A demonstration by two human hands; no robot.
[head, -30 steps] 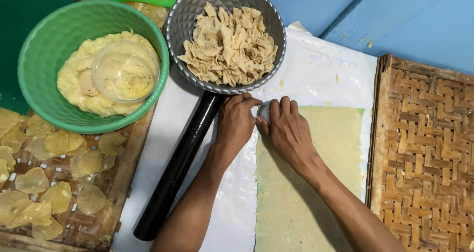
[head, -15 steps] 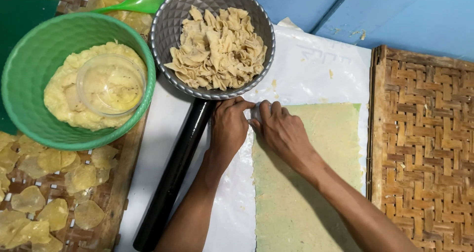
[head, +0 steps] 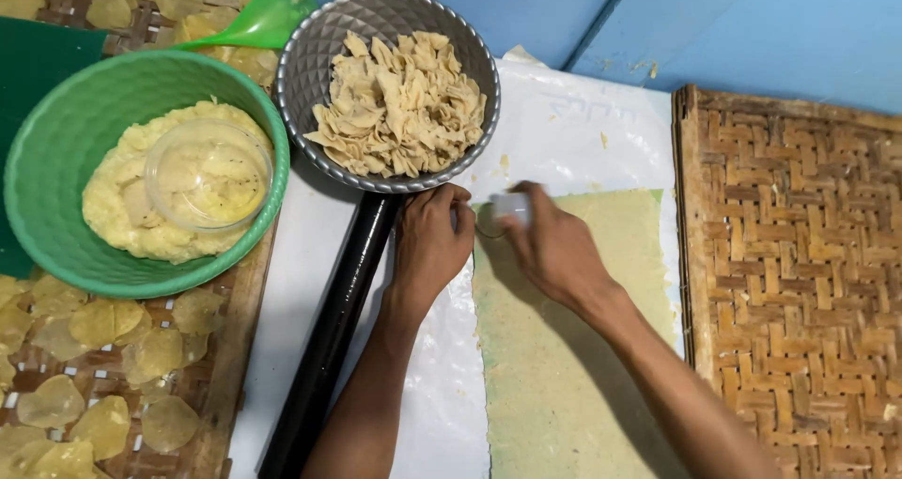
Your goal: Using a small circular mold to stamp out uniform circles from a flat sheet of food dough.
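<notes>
Head view, change: a second ago both hands lay flat and side by side at the top corner of the dough sheet (head: pixel 573 347); now the right hand (head: pixel 554 249) has shifted a little to the right and a small pale round thing (head: pixel 512 207) shows at its fingertips.
Head view, meaning: the work seems to have gone from pressing the sheet's corner to working on it with that small thing, perhaps a cutter.
Left hand (head: pixel 427 244): fingers curled, resting on the white plastic (head: pixel 564 131) at the sheet's left edge, touching the black roller (head: pixel 329 338); it grips nothing that shows.
Right hand grip: fingers closed round the small pale thing, held on the sheet's top left corner.
Sheet: lies flat on the plastic, between the roller and the woven tray (head: pixel 799 272).
Nearby: metal bowl (head: pixel 324 56) of dough scraps above the hands; green bowl (head: pixel 56 188) of dough at left; cut rounds (head: pixel 94 404) drying below it.
Hard to tell: the small thing is blurred and half covered by fingers.
Cut off: the sheet's lower end, the roller's foot and both arms run out of frame.
</notes>
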